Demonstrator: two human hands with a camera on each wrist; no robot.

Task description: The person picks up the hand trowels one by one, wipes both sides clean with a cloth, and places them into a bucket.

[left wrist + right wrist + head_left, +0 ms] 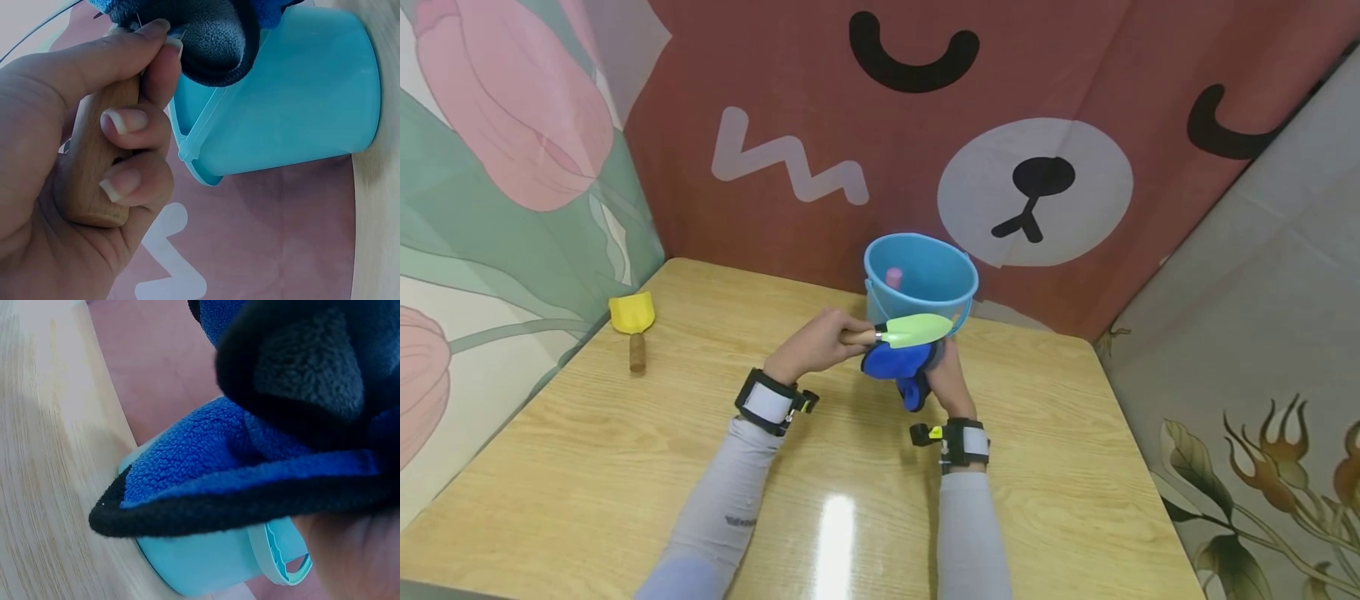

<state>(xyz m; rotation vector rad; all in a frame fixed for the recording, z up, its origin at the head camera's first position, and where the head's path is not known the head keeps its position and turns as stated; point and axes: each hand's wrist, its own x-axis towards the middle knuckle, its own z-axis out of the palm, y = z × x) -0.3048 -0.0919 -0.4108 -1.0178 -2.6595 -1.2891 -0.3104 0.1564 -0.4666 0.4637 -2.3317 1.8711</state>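
My left hand (820, 342) grips a small garden trowel by its wooden handle (103, 156). The trowel's pale green blade (919, 331) points right, over a blue cloth with a dark edging (893, 362). In the left wrist view the thumb and index fingertip meet right at the cloth's dark-edged fold (215, 50). My right hand (951, 382) holds the cloth from its right side; most of those fingers are hidden behind it. The cloth is bunched, with a flap (194, 450) sticking out in the right wrist view. Just beyond both hands stands a light blue bucket (940, 279).
A pink rod-like end (893, 277) shows inside the bucket, whose handle hangs at its side. At the table's left edge lies a yellow shovel (632, 313) with a brown handle. Printed curtains enclose the wooden table (1060, 500) at the back and sides.
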